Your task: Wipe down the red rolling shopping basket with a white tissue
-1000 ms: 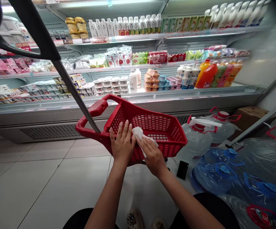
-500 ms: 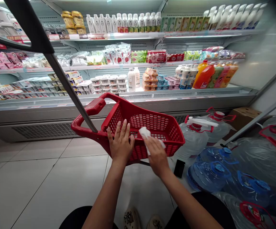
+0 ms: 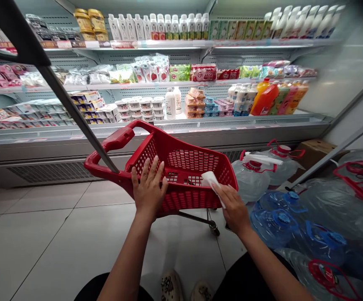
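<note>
A red plastic shopping cart (image 3: 194, 161) stands in front of me, its perforated basket narrowing to the right. My left hand (image 3: 148, 188) lies with spread fingers on the basket's near rim, toward the handle end, and holds nothing. Farther right, my right hand (image 3: 231, 205) grips a white cloth or tissue (image 3: 210, 179), which is folded over the near rim close to the basket's front corner. No goods show inside the basket. A grey pole with a black top (image 3: 71, 108) slants down to the cart's left part.
Behind the cart runs a refrigerated display (image 3: 169, 136) with bottles, cups and packs on its shelves. At the right, large water jugs (image 3: 278, 225) stand on the tiled floor (image 3: 43, 238) near a cardboard box (image 3: 316, 150). My shoes (image 3: 171, 286) show at the bottom.
My right hand and the white cloth have moved right along the near rim. The cart and my left hand appear slightly farther left. A front wheel now shows, and the phone on the floor is mostly hidden.
</note>
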`<control>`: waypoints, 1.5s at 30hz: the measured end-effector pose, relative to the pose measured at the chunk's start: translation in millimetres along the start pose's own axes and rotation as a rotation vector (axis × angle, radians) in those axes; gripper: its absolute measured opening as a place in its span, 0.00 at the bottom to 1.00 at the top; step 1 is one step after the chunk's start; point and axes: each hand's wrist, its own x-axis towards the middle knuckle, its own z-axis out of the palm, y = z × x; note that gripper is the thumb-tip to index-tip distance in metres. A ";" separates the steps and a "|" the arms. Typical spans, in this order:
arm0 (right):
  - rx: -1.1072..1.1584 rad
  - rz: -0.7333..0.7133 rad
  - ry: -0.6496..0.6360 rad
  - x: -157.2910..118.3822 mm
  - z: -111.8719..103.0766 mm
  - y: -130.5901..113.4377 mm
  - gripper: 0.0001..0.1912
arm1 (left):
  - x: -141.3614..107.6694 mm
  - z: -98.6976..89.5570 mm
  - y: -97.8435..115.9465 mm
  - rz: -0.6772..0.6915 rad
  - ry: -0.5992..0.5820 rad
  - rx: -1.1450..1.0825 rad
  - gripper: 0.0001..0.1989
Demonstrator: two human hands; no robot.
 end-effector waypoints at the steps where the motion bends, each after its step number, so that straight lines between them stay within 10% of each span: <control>1: -0.016 0.032 0.006 -7.7 -3.0 8.8 0.46 | 1.1 -0.2 -0.9 0.003 -0.007 -0.005 0.26; 5: -0.019 0.086 0.051 -11.9 -0.8 6.1 0.46 | 6.6 2.2 -3.6 0.019 -0.028 -0.011 0.25; 14: 0.076 -0.137 -0.034 49.3 35.0 -85.1 0.48 | 10.1 0.7 -6.7 0.038 -0.064 0.012 0.26; 23: 0.083 -0.064 0.034 -10.6 -5.9 9.9 0.42 | 9.9 0.1 -15.8 0.032 -0.066 -0.004 0.26; 29: 0.156 0.154 0.104 -10.4 -12.0 21.8 0.26 | 12.9 3.9 -18.1 0.029 -0.047 0.015 0.26; 45: 0.124 -0.147 -0.120 63.0 18.4 -122.9 0.40 | -19.0 23.6 23.4 -0.126 -0.241 -0.097 0.27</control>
